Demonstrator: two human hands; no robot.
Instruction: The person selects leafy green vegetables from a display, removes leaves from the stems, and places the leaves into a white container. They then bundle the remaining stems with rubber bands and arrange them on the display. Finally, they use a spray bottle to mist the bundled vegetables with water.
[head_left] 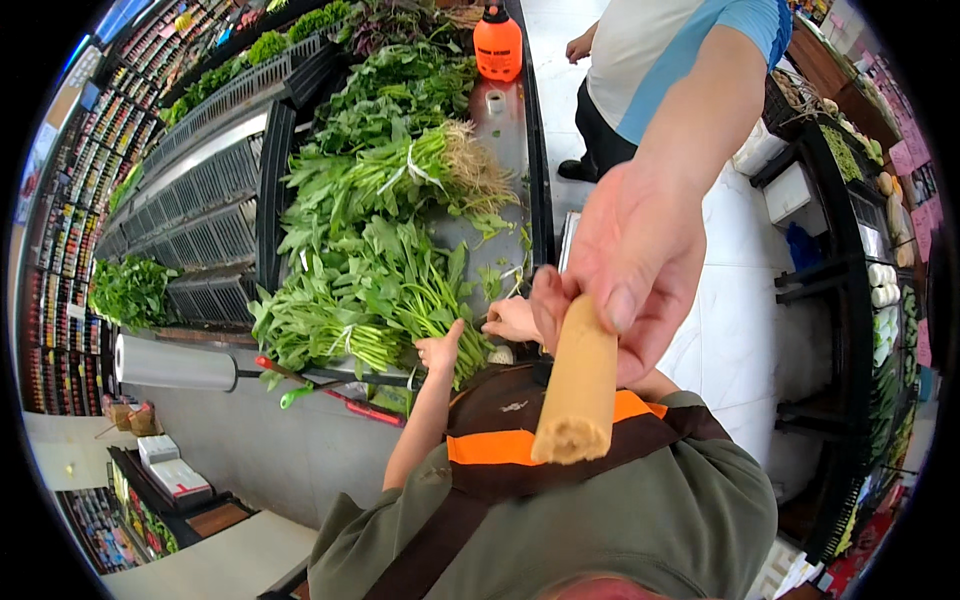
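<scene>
Fig., L to R: bag roll (175,362) at the counter (505,135) edge; greens (350,310) in tied bundles. Left hand (440,351), fingers spread and holding nothing, touches the stem ends of the nearest bundle. Right hand (510,320) lies just beside, partly hidden, so its grip can't be told. Another person's hand (630,260) pinches a tan stick (580,385) in front. Judged step: handling the greens; a lift would need fingers closed round the stems.

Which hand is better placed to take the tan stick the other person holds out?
Probably right. The right hand sits beside the tan stick's upper end; the left hand is farther off, on the bundled greens.
</scene>
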